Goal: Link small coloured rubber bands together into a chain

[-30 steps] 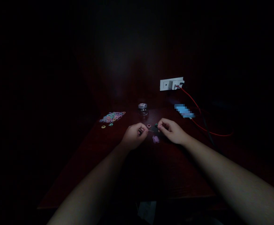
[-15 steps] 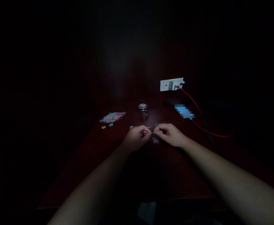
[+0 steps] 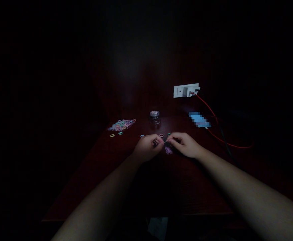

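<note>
My left hand (image 3: 149, 146) and my right hand (image 3: 184, 144) meet over the dark red table, fingertips pinched. Between them stretches a thin, pale greenish hair tie (image 3: 165, 141), gripped at either end. Just below the fingers lies a small cluster of purple hair ties (image 3: 168, 150). Past my hands sit a pink hair tie (image 3: 161, 135), a green hair tie (image 3: 169, 134) and a blue hair tie (image 3: 142, 136), the last partly hidden by my left hand.
A heap of mixed hair ties (image 3: 121, 125) lies at the left, with a yellow hair tie (image 3: 112, 135) and a teal hair tie (image 3: 120, 133) before it. A lidded clear jar (image 3: 155, 117) stands at the back. A red cable (image 3: 208, 105) runs from the wall socket (image 3: 179, 91) near a blurred-out phone-like object (image 3: 199, 119).
The view has shifted slightly, so everything sits a little further right. Both hands keep their pinch on the hair tie, which shows a bit greener between the fingertips.
</note>
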{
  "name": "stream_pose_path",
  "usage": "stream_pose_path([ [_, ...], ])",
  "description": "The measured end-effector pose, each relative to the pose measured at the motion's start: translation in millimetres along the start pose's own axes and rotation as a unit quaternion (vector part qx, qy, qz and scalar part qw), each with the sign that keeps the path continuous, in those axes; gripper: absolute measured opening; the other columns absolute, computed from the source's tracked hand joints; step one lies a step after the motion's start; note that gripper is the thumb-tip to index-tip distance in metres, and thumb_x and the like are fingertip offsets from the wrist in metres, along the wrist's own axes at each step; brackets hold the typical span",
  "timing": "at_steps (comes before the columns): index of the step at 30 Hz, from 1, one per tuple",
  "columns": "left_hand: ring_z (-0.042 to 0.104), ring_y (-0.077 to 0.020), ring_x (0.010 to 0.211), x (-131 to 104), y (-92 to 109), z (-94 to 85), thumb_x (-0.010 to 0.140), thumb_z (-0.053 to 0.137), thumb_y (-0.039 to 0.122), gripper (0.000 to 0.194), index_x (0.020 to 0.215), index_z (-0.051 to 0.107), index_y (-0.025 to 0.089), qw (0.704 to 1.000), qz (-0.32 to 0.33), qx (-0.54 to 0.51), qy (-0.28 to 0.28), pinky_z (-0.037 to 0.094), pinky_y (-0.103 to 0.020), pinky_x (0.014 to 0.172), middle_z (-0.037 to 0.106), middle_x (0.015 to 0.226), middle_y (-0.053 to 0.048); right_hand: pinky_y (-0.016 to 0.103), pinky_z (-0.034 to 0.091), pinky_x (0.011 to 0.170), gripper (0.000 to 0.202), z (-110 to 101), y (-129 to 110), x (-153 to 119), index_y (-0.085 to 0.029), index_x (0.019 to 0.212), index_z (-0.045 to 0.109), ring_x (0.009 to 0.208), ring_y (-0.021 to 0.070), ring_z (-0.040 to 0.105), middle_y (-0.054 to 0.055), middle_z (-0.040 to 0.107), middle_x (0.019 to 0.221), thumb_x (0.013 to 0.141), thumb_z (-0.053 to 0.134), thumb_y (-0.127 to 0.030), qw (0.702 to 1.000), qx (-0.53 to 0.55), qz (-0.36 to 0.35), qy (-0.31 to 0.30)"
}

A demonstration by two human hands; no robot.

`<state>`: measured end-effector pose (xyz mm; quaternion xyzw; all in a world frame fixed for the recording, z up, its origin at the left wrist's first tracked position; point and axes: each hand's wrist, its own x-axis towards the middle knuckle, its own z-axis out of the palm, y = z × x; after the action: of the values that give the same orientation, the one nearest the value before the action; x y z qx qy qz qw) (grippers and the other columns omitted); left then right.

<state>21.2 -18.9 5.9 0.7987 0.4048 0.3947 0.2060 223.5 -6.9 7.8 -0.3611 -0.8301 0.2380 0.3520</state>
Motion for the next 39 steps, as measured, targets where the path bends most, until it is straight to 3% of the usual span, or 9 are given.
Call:
stream_pose_path([
  [24,0.059,-0.009,0.064,0.6,-0.4,-1.2,0.078,0.06,0.02,0.007,0.08,0.065,0.016,1.0,0.022,-0.008,0.009,0.045,-0.019,0.06,0.067,0.073,0.0,0.023,0.038,0.054,0.023,4.3,5.7,-0.9,-0.013,0.084,0.065,0.056,0.0104,0.047,0.001,0.056,0.064,0.083,0.058,-0.035,0.998,0.066,0.002,0.0],
  [39,0.062,-0.0109,0.07,1.1,-1.7,-0.7,0.078,0.06,0.019,0.011,0.087,0.067,0.017,1.0,0.02,0.001,0.008,0.049,-0.021,0.064,0.069,0.08,-0.002,0.022,0.04,0.053,0.026,4.4,6.8,-0.8,-0.014,0.084,0.065,0.056,0.0103,0.049,0.001,0.058,0.064,0.084,0.058,-0.038,0.998,0.066,0.005,-0.009],
])
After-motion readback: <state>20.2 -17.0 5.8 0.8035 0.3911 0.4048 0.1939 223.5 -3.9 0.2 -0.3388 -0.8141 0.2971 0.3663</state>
